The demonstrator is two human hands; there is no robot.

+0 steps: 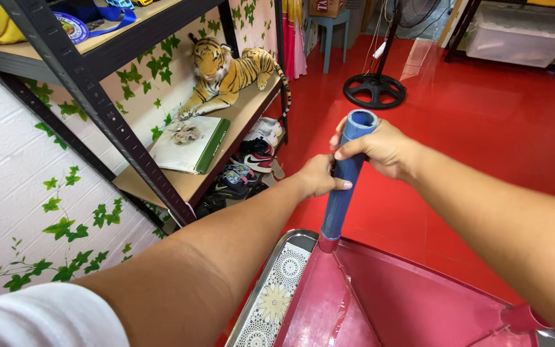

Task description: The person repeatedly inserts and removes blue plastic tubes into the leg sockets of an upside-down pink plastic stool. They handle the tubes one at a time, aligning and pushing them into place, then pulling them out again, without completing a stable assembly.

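Note:
A blue tube point(345, 183) stands upright on a corner peg of a pink plastic panel point(406, 302). My left hand point(319, 177) is wrapped around the tube's middle. My right hand point(380, 148) grips it near its open top end. The pink panel lies over a metal tray point(271, 283) with a white lace-pattern liner. Another pink peg point(525, 316) shows at the panel's right corner.
A black metal shelf unit point(97, 109) stands at left with a plush tiger point(229, 71), a green-edged book point(191, 144) and shoes point(248, 164) underneath. A standing fan's round base point(374, 90) rests on the red floor. A white storage bin point(518, 35) sits far right.

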